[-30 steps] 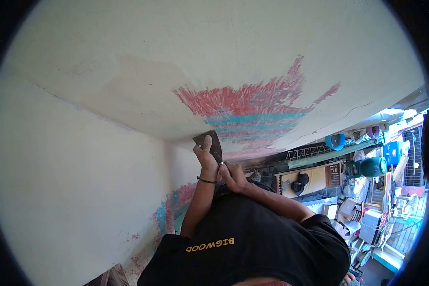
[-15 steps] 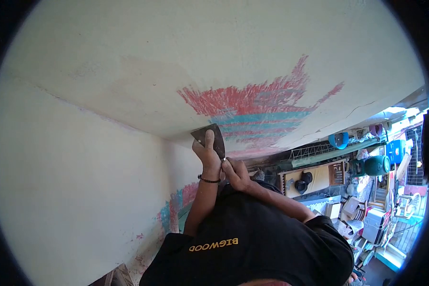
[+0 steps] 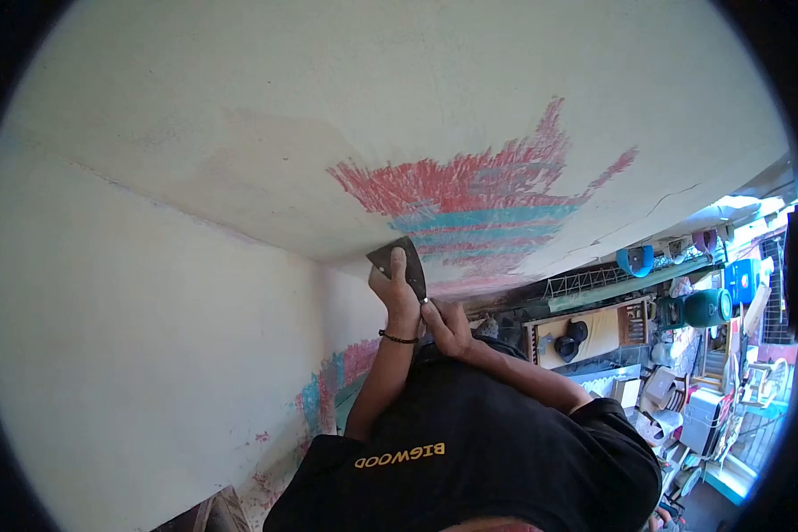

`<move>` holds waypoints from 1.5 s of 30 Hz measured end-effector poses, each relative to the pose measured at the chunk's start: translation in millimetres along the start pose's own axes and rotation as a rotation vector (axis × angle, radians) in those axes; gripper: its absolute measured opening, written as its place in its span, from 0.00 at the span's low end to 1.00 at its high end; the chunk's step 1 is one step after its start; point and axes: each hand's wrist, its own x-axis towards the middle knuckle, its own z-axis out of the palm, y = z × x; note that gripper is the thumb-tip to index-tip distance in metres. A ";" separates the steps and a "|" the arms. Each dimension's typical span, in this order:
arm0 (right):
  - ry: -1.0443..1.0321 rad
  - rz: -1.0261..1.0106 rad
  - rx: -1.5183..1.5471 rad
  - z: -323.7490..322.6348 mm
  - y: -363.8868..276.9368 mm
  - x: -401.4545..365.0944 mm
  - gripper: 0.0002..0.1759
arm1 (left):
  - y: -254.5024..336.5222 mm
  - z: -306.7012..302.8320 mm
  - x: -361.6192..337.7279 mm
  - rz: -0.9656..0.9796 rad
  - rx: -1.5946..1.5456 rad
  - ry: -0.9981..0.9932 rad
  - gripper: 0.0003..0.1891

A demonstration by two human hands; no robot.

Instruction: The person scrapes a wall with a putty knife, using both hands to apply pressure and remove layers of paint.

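A dark, triangular putty knife (image 3: 411, 262) lies with its wide edge against the painted wall (image 3: 470, 217), beside the corner. My left hand (image 3: 397, 291), with a dark bracelet at the wrist, grips the blade; its thumb presses flat on the face and its other fingers are hidden behind. Close by, my right hand (image 3: 449, 330) is closed around the handle end, which it mostly hides. Beyond the blade, the wall bears rough red and pink patches and turquoise stripes, with pale surface around them.
A pale side wall (image 3: 213, 355) meets the worked wall at a corner on the left, with colour patches low down. To the right are a wooden bench (image 3: 598, 337) with dark hats, a green drum (image 3: 708, 308), a blue container (image 3: 743, 281) and cluttered boxes.
Both hands and the putty knife have shifted slightly right and down in view. My grip looks the same, and the colour patches look unchanged.
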 end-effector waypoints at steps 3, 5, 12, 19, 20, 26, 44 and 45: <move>-0.008 -0.023 0.029 3.5 -17.0 3.0 0.23 | 32.0 2.7 -0.3 -0.026 0.036 -0.005 0.16; 0.001 -0.041 0.042 1.7 -11.8 5.8 0.23 | 26.3 2.3 3.7 -0.024 0.039 -0.022 0.16; 0.004 -0.016 -0.021 4.4 13.7 -9.8 0.25 | 8.0 -4.6 -6.8 -0.106 0.055 -0.003 0.16; 0.030 -0.027 -0.125 -0.4 4.6 1.1 0.25 | -0.4 -2.7 -4.6 -0.072 -0.004 0.021 0.14; 0.028 -0.015 -0.105 -1.3 0.5 0.8 0.25 | 0.2 -2.4 -4.5 -0.073 -0.009 0.023 0.14; 0.054 -0.064 -0.077 -1.9 -7.0 13.5 0.24 | 22.9 9.2 8.7 0.054 0.003 0.041 0.17; 0.197 -0.368 -0.191 -2.9 -5.1 -8.0 0.17 | 15.1 4.3 -3.6 -0.056 -0.020 0.080 0.16; 0.213 -0.385 -0.167 0.0 -4.5 -10.0 0.17 | 15.7 5.2 -5.5 -0.044 -0.026 0.074 0.16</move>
